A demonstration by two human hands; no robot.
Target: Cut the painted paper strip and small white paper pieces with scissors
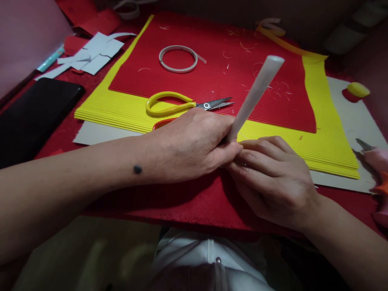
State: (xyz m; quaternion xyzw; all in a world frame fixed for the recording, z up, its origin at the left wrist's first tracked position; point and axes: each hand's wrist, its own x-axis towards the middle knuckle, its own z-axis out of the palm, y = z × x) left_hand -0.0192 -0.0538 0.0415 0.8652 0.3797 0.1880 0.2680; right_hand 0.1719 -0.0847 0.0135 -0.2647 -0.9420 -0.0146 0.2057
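My left hand (194, 145) is closed around the lower end of a long white stick (257, 91) that tilts up and away to the right. My right hand (273, 178) is curled beside it, fingertips pressed against the stick's base and the left hand's fingers. Both hands rest near the front edge of a red-covered table (182, 202). Just beyond the left hand lie yellow-handled scissors (182, 104), blades pointing right, on a yellow corrugated sheet (330, 133). A red corrugated sheet (212, 76) lies on top of the yellow one.
A ring of white tape (178, 59) lies on the red sheet. A black tablet (33, 117) sits at left, white paper scraps (91, 54) behind it. Grey cardboard (354, 117) lies under the sheets. A pink and orange tool (377, 169) is at the right edge.
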